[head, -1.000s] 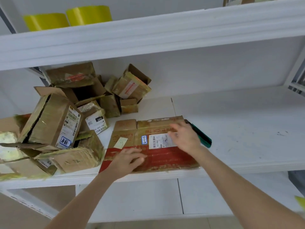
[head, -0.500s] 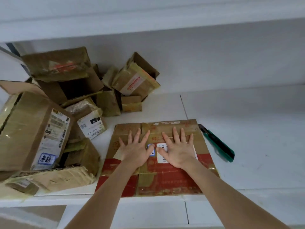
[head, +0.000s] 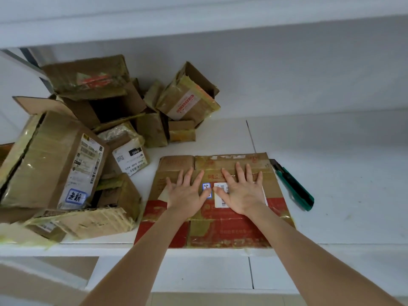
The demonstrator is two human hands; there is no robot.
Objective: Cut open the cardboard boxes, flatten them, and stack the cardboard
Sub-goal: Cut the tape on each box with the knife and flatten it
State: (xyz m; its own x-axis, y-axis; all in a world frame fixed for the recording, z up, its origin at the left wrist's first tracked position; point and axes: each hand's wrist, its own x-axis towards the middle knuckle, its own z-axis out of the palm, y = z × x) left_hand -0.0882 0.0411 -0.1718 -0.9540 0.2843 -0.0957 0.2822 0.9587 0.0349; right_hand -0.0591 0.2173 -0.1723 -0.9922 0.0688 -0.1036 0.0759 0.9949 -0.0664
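Observation:
A flattened brown and red cardboard box point(head: 212, 228) lies on the white shelf point(head: 344, 195) near its front edge. My left hand point(head: 187, 192) and my right hand point(head: 241, 192) both press flat on its upper half, fingers straight and spread, thumbs nearly touching over a white barcode label. A green utility knife point(head: 294, 186) lies on the shelf just right of the cardboard, touched by neither hand. To the left is a heap of taped brown boxes, with a large labelled box point(head: 53, 160) in front and an open-flapped box point(head: 187, 96) at the back.
The shelf above point(head: 198, 21) overhangs the work area. The heap of boxes fills the shelf's left part up to the back wall. White shelf surface stretches to the right of the knife. A seam point(head: 251, 138) runs across the shelf behind the cardboard.
Both hands moved from loose touches on the cardboard to flat, spread presses side by side on it. The view dropped closer to the shelf.

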